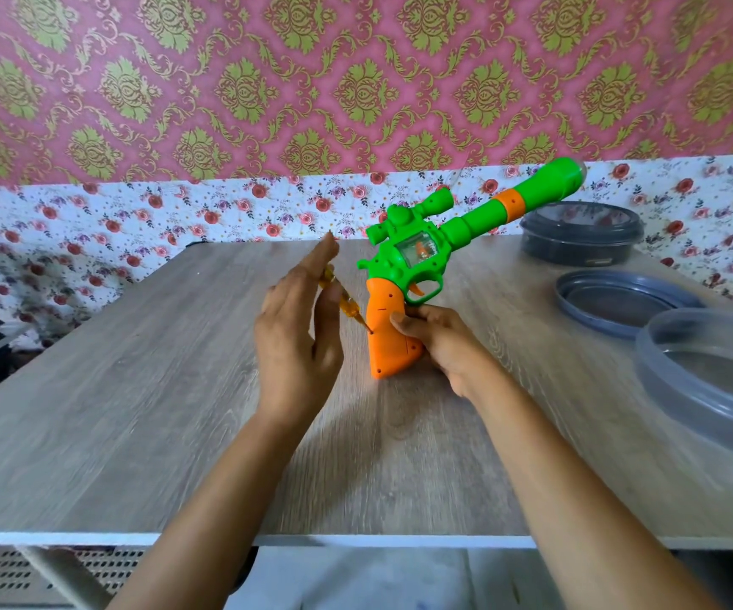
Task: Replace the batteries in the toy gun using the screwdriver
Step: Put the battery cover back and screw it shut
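A green toy gun (426, 239) with an orange grip stands butt-down on the wooden table (135, 411), its barrel pointing up and to the right. My right hand (439, 341) grips the orange grip from the right. A screwdriver (342, 297) with a yellow see-through handle has its tip in a screw hole on the grip's left side. My left hand (298, 323) holds the handle between thumb and straight fingers; most of the handle is hidden behind the hand.
A dark grey round container (580, 233) stands at the back right. A grey lid (619, 301) lies in front of it, and a clear round container (707, 380) sits at the right edge. Patterned wall runs behind the table.
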A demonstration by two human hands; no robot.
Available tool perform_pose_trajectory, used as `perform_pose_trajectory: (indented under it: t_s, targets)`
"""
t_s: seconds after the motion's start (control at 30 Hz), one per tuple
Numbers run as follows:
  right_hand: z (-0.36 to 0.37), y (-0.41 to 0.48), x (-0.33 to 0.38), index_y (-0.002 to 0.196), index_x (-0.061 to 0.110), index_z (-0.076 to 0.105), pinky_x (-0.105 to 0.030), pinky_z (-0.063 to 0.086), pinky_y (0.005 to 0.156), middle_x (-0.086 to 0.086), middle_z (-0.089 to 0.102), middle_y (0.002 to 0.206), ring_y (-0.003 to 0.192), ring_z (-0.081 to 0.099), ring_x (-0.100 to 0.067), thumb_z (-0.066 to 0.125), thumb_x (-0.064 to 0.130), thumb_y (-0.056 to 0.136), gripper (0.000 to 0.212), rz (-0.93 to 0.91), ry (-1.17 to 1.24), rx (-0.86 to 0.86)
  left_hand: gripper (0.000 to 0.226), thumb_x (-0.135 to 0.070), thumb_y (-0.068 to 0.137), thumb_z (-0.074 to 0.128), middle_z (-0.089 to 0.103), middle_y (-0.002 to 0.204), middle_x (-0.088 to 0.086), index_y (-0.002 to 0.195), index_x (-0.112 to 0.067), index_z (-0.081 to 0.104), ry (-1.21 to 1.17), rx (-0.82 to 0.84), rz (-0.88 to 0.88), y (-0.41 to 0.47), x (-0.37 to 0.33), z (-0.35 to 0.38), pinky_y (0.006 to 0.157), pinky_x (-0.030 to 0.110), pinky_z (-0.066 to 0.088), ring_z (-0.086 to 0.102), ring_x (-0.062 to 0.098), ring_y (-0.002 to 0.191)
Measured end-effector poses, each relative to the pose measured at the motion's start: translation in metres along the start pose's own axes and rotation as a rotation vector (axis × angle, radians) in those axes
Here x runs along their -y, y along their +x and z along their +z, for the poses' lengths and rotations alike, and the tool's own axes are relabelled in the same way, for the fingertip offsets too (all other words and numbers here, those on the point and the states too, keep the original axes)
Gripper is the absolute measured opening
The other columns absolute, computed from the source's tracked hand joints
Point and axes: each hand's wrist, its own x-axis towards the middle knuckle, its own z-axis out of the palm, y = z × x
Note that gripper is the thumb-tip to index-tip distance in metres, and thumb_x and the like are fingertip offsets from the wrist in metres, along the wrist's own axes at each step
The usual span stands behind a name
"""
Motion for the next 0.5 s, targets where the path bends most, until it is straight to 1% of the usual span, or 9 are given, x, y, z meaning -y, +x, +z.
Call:
perform_pose_trajectory:
  t_s: [0.07,0.13,0.17,0.2,0.27,0.33,0.37,0.43,0.5]
  targets:
    - [-0.0002,0.0006,-0.0007,0.118,0.003,0.059,-0.035,0.048,0.09,-0.016,0.063,0.114,0.095,0.061,-0.021,0.058,0.012,0.087,0.032,0.002,0.002,0.002,0.037,-0.009,0.094,0.043,0.064,0.11,0.0,0.129,-0.001,0.052,-0.044,0.022,-0.021,-0.0001,-0.0004,-0.0014,0.086,0.028,0.047,0.062,0.019,0.102]
    - [-0.0009,0.0018,-0.0009,0.119,0.003,0.058,-0.039,0.047,0.095,-0.017,0.063,0.117,0.102,0.06,-0.024,0.059,0.013,0.087,0.034,0.006,-0.011,-0.002,0.037,-0.01,0.093,0.044,0.061,0.116,-0.001,0.128,-0.001,0.054,-0.077,0.053,-0.02,-0.0001,-0.003,-0.0026,0.092,0.021,0.044,0.059,0.018,0.108]
    - [-0.0011,0.0025,-0.0011,0.12,0.003,0.058,-0.041,0.046,0.098,-0.018,0.062,0.118,0.104,0.06,-0.025,0.059,0.014,0.086,0.035,0.009,-0.02,-0.005,0.036,-0.012,0.093,0.047,0.058,0.118,0.002,0.127,-0.003,0.055,-0.078,0.063,-0.012,-0.0002,-0.0043,-0.0032,0.093,0.022,0.044,0.057,0.019,0.11]
    - [-0.0011,0.0028,-0.0011,0.12,0.003,0.058,-0.042,0.046,0.099,-0.018,0.063,0.119,0.105,0.06,-0.026,0.06,0.015,0.086,0.036,0.011,-0.027,-0.006,0.034,-0.015,0.092,0.051,0.055,0.116,0.005,0.124,-0.006,0.057,-0.071,0.063,-0.006,0.0,-0.0051,-0.0035,0.091,0.026,0.045,0.057,0.02,0.107]
    - [-0.0008,0.003,-0.0014,0.118,0.004,0.06,-0.044,0.046,0.099,-0.019,0.063,0.117,0.103,0.06,-0.026,0.06,0.015,0.085,0.034,0.009,-0.021,-0.005,0.028,-0.019,0.09,0.059,0.049,0.104,0.003,0.117,-0.011,0.062,-0.047,0.034,-0.009,0.0008,-0.005,-0.0032,0.08,0.028,0.048,0.056,0.016,0.091]
    - [-0.0004,0.0024,-0.0016,0.116,0.004,0.06,-0.044,0.045,0.099,-0.02,0.063,0.116,0.101,0.06,-0.025,0.061,0.013,0.085,0.033,0.007,-0.008,-0.005,0.024,-0.014,0.089,0.06,0.05,0.096,0.003,0.113,-0.01,0.065,-0.016,-0.005,-0.01,0.0009,-0.0037,-0.0022,0.073,0.023,0.048,0.055,0.012,0.081]
    - [-0.0003,0.0024,-0.0016,0.116,0.003,0.06,-0.044,0.045,0.099,-0.02,0.063,0.116,0.1,0.06,-0.025,0.06,0.012,0.085,0.032,0.007,-0.002,-0.005,0.025,-0.009,0.09,0.058,0.054,0.096,0.004,0.114,-0.007,0.064,-0.007,-0.014,0.0,0.0007,-0.0034,-0.0016,0.074,0.018,0.046,0.056,0.009,0.081]
    - [-0.0001,0.002,-0.0015,0.116,0.002,0.06,-0.042,0.046,0.099,-0.02,0.063,0.116,0.099,0.06,-0.024,0.06,0.012,0.086,0.032,0.008,0.0,-0.006,0.03,0.003,0.091,0.053,0.061,0.105,0.005,0.119,-0.002,0.059,-0.003,-0.007,0.016,0.0006,-0.0036,-0.0008,0.08,0.011,0.044,0.058,0.005,0.088]
    - [-0.0002,0.0023,-0.0013,0.116,0.002,0.06,-0.043,0.046,0.099,-0.02,0.063,0.116,0.1,0.06,-0.024,0.06,0.012,0.086,0.032,0.004,-0.001,-0.002,0.032,0.003,0.093,0.046,0.06,0.113,0.002,0.123,0.001,0.055,-0.013,0.017,0.015,0.0004,-0.0027,-0.0006,0.085,0.01,0.043,0.061,0.007,0.098]
